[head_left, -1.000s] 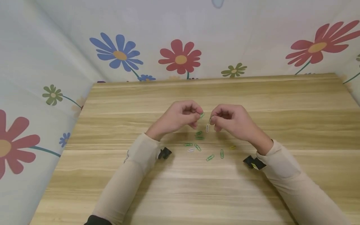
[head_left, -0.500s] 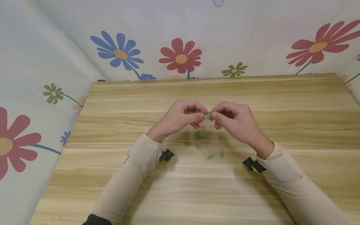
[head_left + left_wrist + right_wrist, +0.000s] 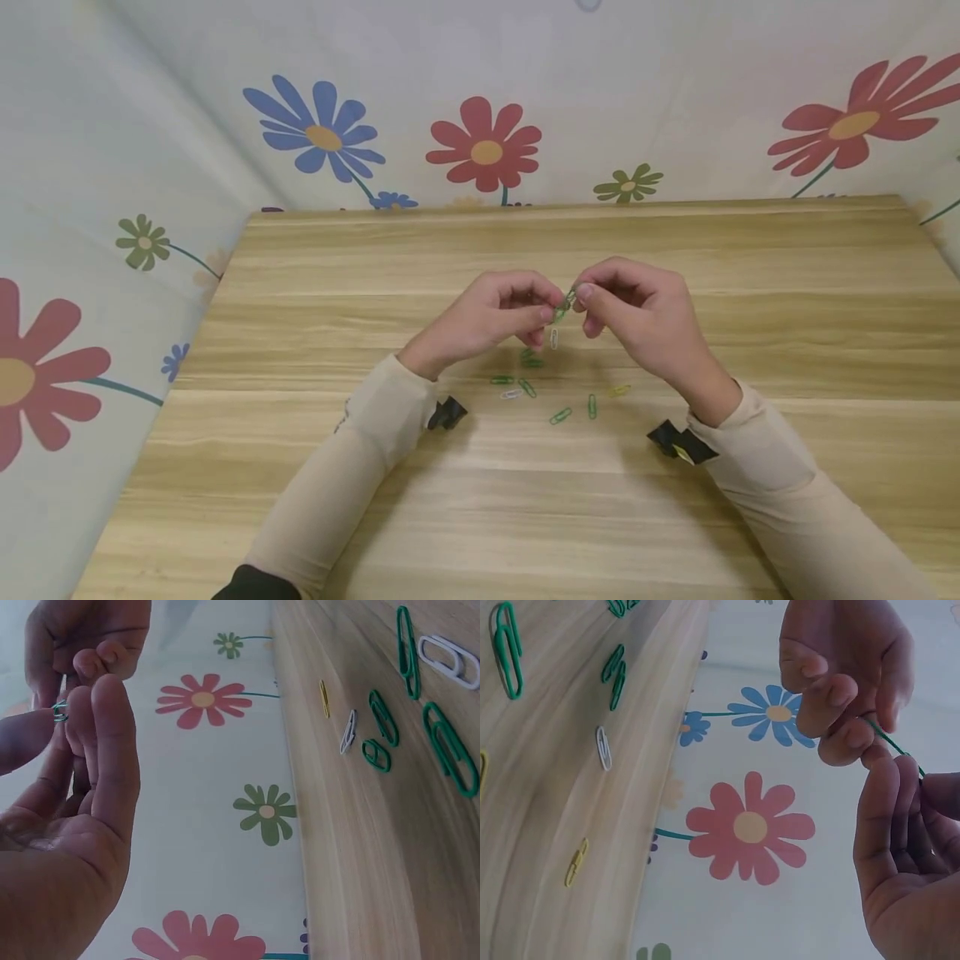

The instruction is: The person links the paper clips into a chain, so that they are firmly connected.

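Above the table, my left hand (image 3: 491, 312) pinches a green paper clip (image 3: 559, 314) between thumb and fingers. My right hand (image 3: 645, 312) pinches another green paper clip (image 3: 572, 295) right beside it, and the two overlap between the fingertips. I cannot tell whether they are hooked together. In the left wrist view a bit of green wire (image 3: 60, 712) shows at the left fingertips. In the right wrist view green wire (image 3: 889, 739) spans the gap between both hands. Below them on the table lies a white paper clip (image 3: 554, 338).
Several loose green paper clips (image 3: 592, 407) lie on the wooden table (image 3: 480, 517), nearer the body than the hands. Among them are another white paper clip (image 3: 512, 394) and a yellow one (image 3: 619, 390). A flower-printed cloth (image 3: 420, 50) stands behind the table's far edge.
The hands were apart with one clip each, then came together so the green clips met. Since then both have shifted slightly right, the right hand a little up and away.
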